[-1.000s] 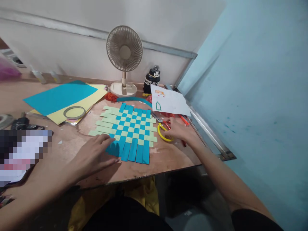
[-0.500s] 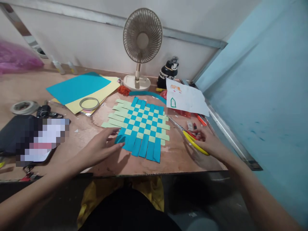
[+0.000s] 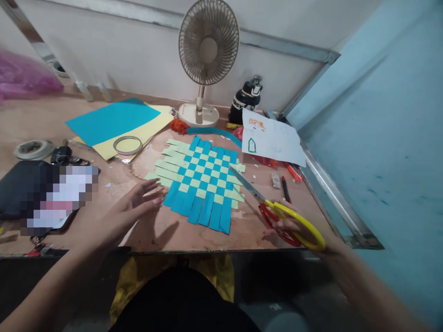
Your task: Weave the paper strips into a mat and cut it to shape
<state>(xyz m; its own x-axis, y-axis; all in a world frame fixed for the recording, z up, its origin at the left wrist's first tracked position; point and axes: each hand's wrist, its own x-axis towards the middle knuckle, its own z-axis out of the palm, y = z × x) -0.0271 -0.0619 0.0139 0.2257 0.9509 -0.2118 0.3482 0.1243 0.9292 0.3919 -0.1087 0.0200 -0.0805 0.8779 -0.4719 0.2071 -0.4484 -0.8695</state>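
The woven blue-and-green paper mat (image 3: 206,177) lies on the worktop (image 3: 251,228). The right hand (image 3: 294,225) has its grip around the handles of the scissors (image 3: 268,203); the left hand (image 3: 138,203), grip loosely spread, is just beside the mat.

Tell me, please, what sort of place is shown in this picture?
Probably an indoor craft table: a checkered blue and pale-green paper weaving lies on it, the right hand holds scissors, and a tabletop fan stands behind the weaving.
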